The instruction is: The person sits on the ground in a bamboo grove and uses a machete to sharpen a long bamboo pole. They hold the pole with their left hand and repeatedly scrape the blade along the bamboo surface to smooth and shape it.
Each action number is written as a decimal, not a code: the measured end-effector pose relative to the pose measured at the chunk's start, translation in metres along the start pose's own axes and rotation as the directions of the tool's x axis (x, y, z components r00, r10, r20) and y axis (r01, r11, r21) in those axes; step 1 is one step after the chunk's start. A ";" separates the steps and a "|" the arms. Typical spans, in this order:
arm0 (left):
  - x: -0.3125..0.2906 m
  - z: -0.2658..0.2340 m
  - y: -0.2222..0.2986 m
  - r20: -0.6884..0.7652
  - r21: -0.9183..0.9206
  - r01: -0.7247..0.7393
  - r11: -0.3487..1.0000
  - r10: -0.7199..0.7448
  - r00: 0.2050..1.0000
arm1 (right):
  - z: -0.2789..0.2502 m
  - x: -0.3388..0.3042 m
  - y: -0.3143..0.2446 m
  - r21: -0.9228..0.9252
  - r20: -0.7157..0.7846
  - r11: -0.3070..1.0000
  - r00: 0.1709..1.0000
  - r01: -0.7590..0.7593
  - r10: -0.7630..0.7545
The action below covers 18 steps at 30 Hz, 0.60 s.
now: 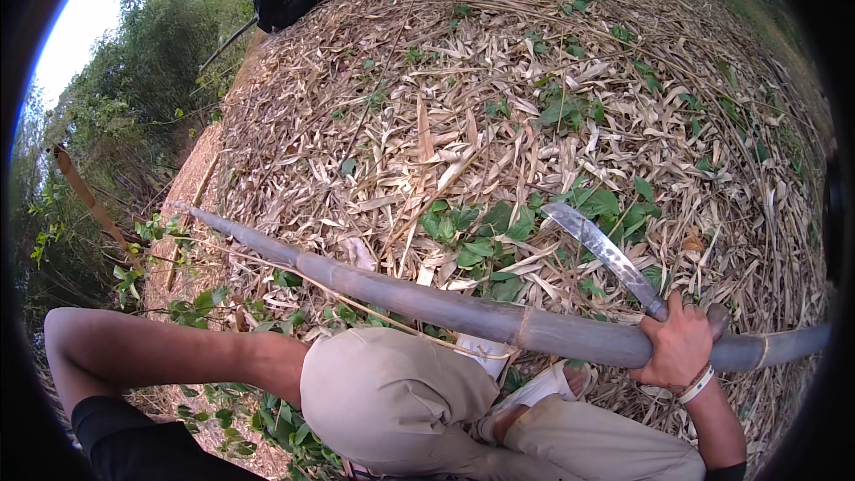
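Right hand (679,343) curled in grip; left arm (178,352) bent, left hand hidden.

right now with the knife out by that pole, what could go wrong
Cuts: the bare right hand holds the curved knife with its blade exposed, so a slip could perhaps bring the edge toward the legs on the near side of the pole.

Footing: the ground is littered with loose dry leaves, which might slide underfoot.
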<state>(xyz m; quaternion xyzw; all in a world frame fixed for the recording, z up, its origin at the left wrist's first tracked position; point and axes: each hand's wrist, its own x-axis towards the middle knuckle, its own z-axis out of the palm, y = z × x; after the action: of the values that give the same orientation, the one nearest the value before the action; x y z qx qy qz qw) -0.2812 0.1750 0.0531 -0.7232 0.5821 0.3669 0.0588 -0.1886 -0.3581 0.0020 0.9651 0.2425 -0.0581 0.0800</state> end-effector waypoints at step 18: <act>0.013 -0.088 -0.104 -0.358 -0.623 0.526 0.579 -0.809 0.466 | -0.015 0.010 -0.002 0.028 0.176 1.000 0.984 0.003 -0.008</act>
<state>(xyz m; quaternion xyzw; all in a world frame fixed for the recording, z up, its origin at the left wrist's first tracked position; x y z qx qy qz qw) -0.1474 0.1528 0.0732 -0.9647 0.1289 0.1740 -0.1499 -0.1799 -0.3495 0.0148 0.9565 0.2364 -0.1467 0.0874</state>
